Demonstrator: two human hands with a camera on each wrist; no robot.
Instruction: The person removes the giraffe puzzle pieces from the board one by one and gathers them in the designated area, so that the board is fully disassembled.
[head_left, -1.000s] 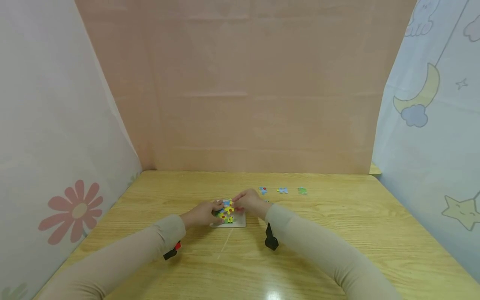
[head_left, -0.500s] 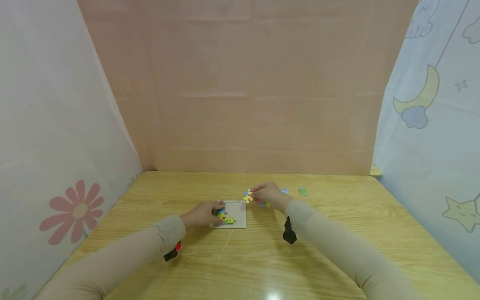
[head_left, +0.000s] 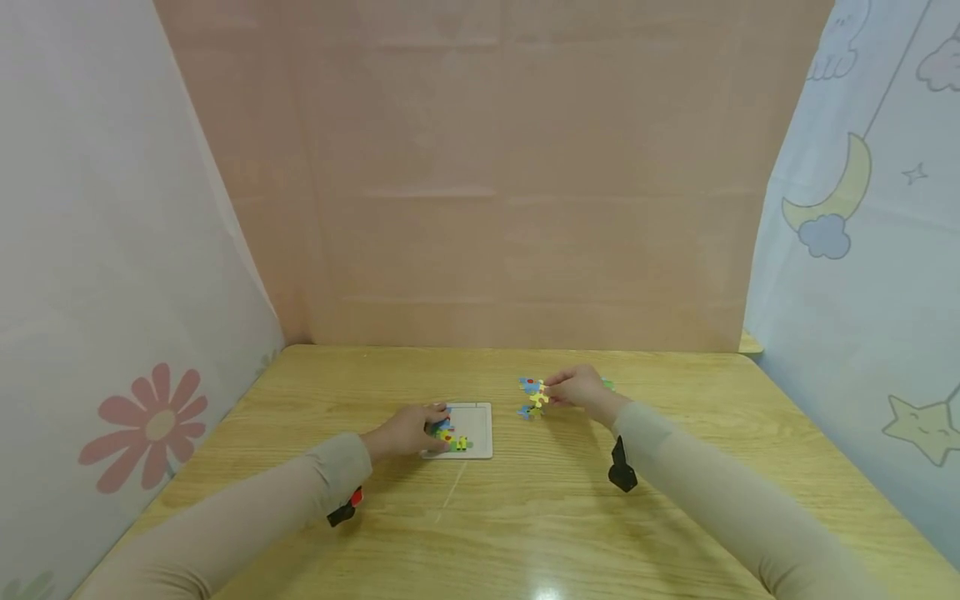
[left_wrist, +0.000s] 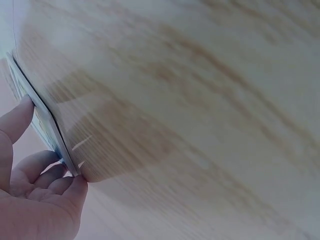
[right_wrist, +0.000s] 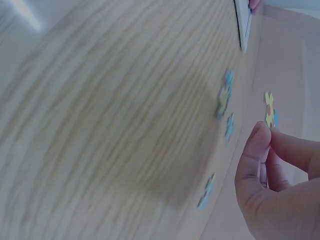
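My left hand holds the left side of a white puzzle tray on the table. Its thumb lies at the tray's near edge and its fingers curl at the far corner. Several colourful pieces lie in the tray's left part, partly under the hand; the right part shows bare white. My right hand pinches a yellow and blue puzzle piece between thumb and forefinger, raised above the table. In the head view the held piece overlaps other pieces behind it.
Loose puzzle pieces lie beyond and below my right hand: a blue and yellow one, one with red, and a green one partly behind the hand. A pink backdrop closes off the wooden table's far edge.
My right hand has lifted the yellow and blue puzzle piece away from the tray and carried it right, over the loose pieces. My left hand has stayed on the tray.
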